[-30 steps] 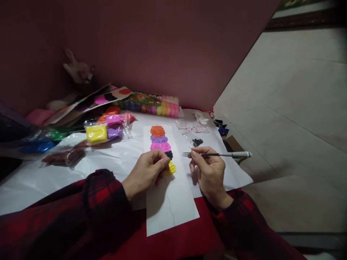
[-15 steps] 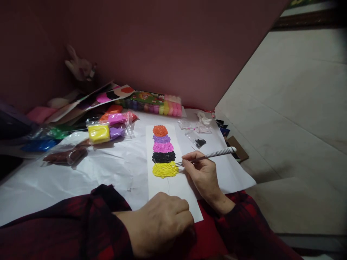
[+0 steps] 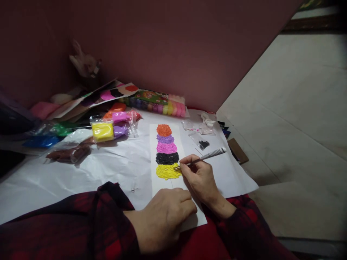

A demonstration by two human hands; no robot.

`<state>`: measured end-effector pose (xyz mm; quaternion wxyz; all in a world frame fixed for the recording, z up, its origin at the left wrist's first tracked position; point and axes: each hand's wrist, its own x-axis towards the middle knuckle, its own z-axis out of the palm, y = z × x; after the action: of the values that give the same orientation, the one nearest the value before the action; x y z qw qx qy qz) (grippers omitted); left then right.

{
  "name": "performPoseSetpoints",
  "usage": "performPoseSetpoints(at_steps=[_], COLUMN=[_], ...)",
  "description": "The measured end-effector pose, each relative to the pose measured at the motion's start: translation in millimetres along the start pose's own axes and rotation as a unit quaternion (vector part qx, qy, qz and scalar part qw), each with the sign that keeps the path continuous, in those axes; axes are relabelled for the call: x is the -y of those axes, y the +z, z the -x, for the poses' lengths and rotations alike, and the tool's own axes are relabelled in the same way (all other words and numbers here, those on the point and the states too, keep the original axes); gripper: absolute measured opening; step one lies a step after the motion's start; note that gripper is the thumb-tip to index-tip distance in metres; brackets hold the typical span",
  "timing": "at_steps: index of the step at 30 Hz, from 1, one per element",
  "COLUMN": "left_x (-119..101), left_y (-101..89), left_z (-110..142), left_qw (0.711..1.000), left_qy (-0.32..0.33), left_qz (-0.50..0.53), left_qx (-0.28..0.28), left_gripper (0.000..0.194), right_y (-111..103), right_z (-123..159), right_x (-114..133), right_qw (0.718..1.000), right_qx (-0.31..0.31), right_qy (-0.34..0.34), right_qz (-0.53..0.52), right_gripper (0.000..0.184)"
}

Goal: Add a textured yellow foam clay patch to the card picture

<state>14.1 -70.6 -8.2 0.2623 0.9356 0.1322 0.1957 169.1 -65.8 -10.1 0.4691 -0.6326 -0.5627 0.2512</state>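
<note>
- Head view: the right hand (image 3: 199, 177) has a tight pinching grip on a little fork (image 3: 213, 154) with a stripy handle.
- The fork's prongs are at the right side of the bumpy yellow patch (image 3: 166, 172).
- The yellow patch is lowest of five on the white paper strip (image 3: 157, 186), just under the black patch (image 3: 167, 158).
- The left hand (image 3: 166, 216) lies over the strip's near end, fingers curled; I cannot tell if its grip has anything.

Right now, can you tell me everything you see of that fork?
The fork has metallic-looking tines and a white-tipped handle banded with dark stripes. The right hand pinches it near the tines, handle slanting away to the right. Its tines lie over the yellow patch's right side; whether they touch is unclear.
</note>
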Motion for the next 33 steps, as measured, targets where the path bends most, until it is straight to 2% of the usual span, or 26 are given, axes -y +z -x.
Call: performPoseSetpoints(at_steps=[9,15,18,24,33], left_x=[4.9,2.7,2.2,1.0,2.5], left_y=[3.0,-2.5,-2.7,-2.1,-2.0], left_z=[-2.5,-4.4,-4.5,-4.3,-5.1], left_qw=[0.998,0.998,0.999,0.999,0.998], left_qy=[-0.025,-0.021,-0.019,-0.021,-0.023], left_qz=[0.045,0.046,0.042,0.042,0.038], left_qx=[0.022,0.031,0.024,0.028,0.036], left_gripper=[0.019,0.021,0.022,0.021,0.019], right_y=[-5.8,-5.8,-3.8,-0.5,-1.6], right_z=[-4.4,-3.4,-1.0,-0.1,-3.9], right_x=[1.1,-2.3,-3.2,-1.5,3.5], right_qw=[0.998,0.998,0.998,1.000,0.999], right_qx=[-0.026,-0.051,-0.038,-0.003,-0.018], right_qy=[-0.009,0.023,0.024,0.009,0.005], right_qz=[0.051,-0.026,-0.054,-0.025,0.033], right_gripper=[0.005,0.003,0.004,0.004,0.005])
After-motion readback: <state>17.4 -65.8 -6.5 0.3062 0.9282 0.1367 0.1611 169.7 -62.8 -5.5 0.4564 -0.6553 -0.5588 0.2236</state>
